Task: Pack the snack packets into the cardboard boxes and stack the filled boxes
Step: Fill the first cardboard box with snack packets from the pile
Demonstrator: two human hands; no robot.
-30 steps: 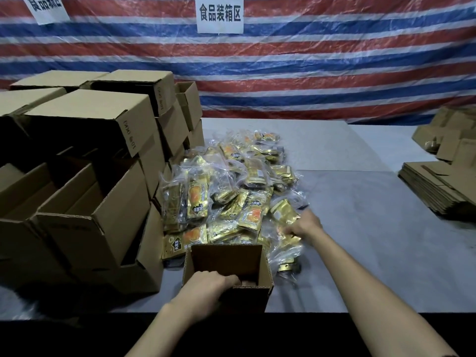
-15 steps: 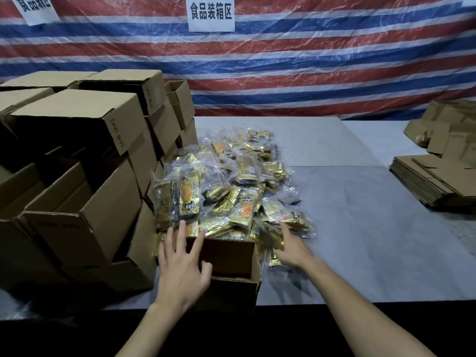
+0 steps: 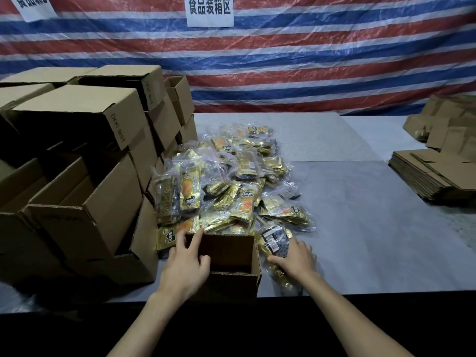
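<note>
At the left of the grey counter (image 3: 360,228), stacked cardboard boxes (image 3: 77,150) were piled, several lying open. Just beside them, at the near edge, an open box (image 3: 231,253) was touched at its left wall by the left hand (image 3: 184,264), its grip wide, fingers spread, nothing held. Behind the box a heap of gold snack packets (image 3: 231,189) was spread toward the counter's middle. Right of the box, a bagged packet (image 3: 275,240) was held in the grip of the right hand (image 3: 296,258). Flattened cartons (image 3: 432,176) were stacked at the far right. The room was closed off behind by a red, white and blue striped tarpaulin (image 3: 309,60), on which a paper sign (image 3: 210,10) was hung.
</note>
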